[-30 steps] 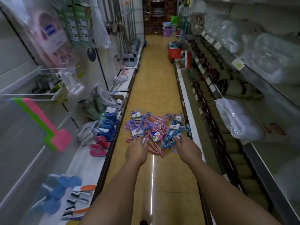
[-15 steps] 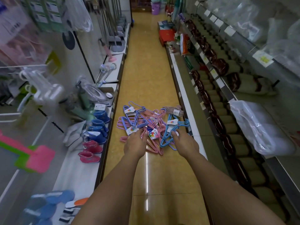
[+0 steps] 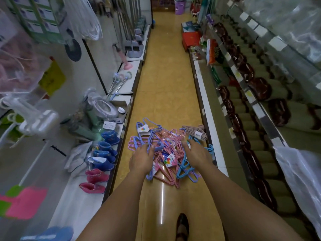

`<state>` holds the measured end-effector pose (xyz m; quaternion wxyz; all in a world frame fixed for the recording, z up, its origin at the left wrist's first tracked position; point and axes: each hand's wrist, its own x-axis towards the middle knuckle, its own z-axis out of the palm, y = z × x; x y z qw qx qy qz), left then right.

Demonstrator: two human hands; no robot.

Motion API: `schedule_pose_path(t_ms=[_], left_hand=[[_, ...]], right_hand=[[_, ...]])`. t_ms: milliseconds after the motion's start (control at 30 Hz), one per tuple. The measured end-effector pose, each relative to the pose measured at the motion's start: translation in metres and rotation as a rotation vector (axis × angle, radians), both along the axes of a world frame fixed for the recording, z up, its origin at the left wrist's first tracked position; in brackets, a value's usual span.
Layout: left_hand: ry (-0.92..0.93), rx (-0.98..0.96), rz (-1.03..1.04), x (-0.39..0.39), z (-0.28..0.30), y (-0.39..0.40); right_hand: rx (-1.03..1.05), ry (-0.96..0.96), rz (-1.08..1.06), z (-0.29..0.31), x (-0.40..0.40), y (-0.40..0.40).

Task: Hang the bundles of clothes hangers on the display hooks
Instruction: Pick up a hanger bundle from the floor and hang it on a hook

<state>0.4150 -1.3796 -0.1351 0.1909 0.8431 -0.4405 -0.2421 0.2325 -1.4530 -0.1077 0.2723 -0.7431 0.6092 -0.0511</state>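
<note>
A pile of hanger bundles in pink, purple and blue, each with a white paper label, lies on the yellow aisle floor. A beige bundle sits at the pile's far right edge. My left hand rests on a purple bundle on the pile's left side, fingers reaching into the wires. Over on the right side, my right hand lies with spread fingers on a blue bundle. Neither hand has lifted anything. White wire hooks stick out from the left wall panel.
Low white shelves line both sides of the aisle. Small blue boots and pink boots stand on the left shelf. Rolled mats and a plastic bag fill the right shelving. A red box stands further down. My shoe shows below.
The camera has come lower and closer to the pile. Both hands have slid a little further forward over the bundles; the pile itself lies as before.
</note>
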Motion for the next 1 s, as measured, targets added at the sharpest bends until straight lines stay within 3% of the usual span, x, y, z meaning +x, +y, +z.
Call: schedule_pose_path(t_ms=[367,700,1000], left_hand=[[0.051,0.057,0.112,0.035,-0.040,-0.081],[0.066,0.113,0.093,0.116,-0.082,-0.141],[0.098,0.151,0.071,0.175,-0.158,-0.181]], right_hand=[[0.083,0.029,0.104,-0.043,0.045,-0.111],[0.105,0.061,0.096,-0.087,0.130,-0.171],[0.158,0.107,0.113,-0.150,0.200,-0.213]])
